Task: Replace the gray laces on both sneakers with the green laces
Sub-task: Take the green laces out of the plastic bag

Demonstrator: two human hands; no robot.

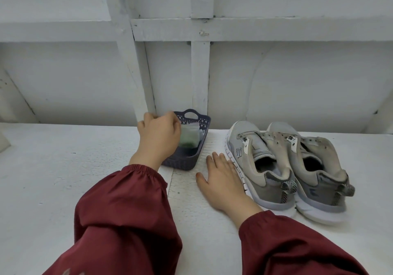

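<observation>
Two grey sneakers stand side by side on the white surface, toes pointing away from me: the left sneaker [258, 162] and the right sneaker [314, 168]. Their eyelets look empty, with no laces visible. My left hand [158, 138] pinches a clear plastic bag of green laces [189, 136] over the dark blue basket [200, 149]. My right hand [223, 179] lies flat on the surface with straight fingers, its edge against the left sneaker's sole.
A white wooden wall with beams [200, 72] rises just behind the basket and sneakers. The white surface [63, 168] stretches wide to the left. A pale object's edge [3, 142] shows at the far left.
</observation>
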